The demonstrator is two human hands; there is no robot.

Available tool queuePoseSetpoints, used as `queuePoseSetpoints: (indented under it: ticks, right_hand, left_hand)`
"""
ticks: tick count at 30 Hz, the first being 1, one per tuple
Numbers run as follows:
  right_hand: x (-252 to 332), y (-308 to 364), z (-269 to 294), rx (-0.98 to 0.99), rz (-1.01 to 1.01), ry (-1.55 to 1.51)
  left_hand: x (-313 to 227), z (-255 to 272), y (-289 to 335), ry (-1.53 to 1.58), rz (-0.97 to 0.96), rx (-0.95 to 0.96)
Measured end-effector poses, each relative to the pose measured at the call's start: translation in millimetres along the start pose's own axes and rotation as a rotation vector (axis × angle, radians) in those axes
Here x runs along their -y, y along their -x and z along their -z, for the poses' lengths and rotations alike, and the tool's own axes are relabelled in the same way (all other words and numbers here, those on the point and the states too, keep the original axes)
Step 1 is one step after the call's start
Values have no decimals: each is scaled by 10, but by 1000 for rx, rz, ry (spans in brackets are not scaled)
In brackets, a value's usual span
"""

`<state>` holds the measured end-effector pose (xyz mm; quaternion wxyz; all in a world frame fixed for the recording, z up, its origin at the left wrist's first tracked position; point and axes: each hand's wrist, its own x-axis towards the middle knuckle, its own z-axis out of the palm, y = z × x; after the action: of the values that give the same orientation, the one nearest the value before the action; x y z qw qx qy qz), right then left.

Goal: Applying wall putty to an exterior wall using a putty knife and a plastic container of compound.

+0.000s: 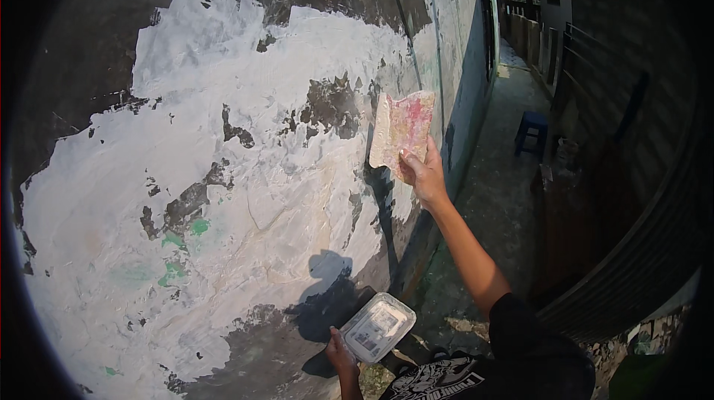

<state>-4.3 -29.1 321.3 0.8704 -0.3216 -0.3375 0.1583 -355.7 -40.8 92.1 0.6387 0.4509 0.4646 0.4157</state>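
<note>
My right hand [427, 180] is raised in front of the wall and grips a flat, pink-and-yellow stained sheet [406, 126] by its lower corner. White paste coats the sheet's left edge; its material is hard to tell. Low down, my left hand [341, 355] holds a clear, shallow plastic tray [409, 321] by its near left side. Some whitish paste [378, 320] lies in the tray. Beside both hands rises the wall [216, 132], spread unevenly with white plaster over dark grey, with green paint spots. Whether the sheet touches the wall, I cannot tell.
A narrow concrete path [483, 155] runs ahead along the wall's right side. On it stands a blue stool [531, 134], with a pale bucket [567, 150] near it. A fence [541, 47] and a dark corrugated sheet [632, 266] line the right.
</note>
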Motion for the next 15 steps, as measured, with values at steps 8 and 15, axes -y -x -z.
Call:
queuePoseSetpoints:
  ticks: [8, 15]
  right_hand:
    - [-267, -417, -318, 36, 429, 939]
    - [-608, 144, -971, 41, 581, 958]
  left_hand:
    - [84, 66, -47, 67, -28, -50]
    - [41, -20, -174, 145, 7, -47]
